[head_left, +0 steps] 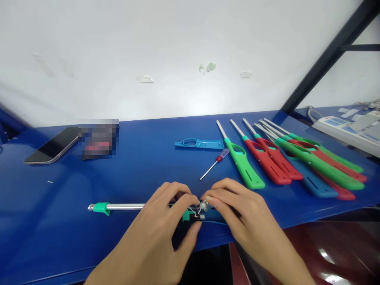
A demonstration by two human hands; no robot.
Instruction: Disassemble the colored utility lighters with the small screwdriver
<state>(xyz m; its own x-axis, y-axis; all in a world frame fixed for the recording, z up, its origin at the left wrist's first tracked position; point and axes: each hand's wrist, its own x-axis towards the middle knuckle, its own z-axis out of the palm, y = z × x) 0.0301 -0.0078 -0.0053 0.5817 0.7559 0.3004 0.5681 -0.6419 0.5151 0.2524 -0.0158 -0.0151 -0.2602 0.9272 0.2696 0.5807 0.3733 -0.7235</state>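
Across the blue tabletop (142, 170), assembled utility lighters (310, 158) lie to the right. Near the front edge the person's left hand (163, 215) grips an opened lighter (127, 206), beyond it a blue casing half (204, 144) and a screwdriver (215, 163); the right hand (246, 206) pinches a small wired part (204, 205).

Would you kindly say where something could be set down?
One bare patch lies between the pixelated item and the blue casing, beyond the metal tube. Another lies left of the tube, nearer than the white fleck. The right is crowded with lighters.
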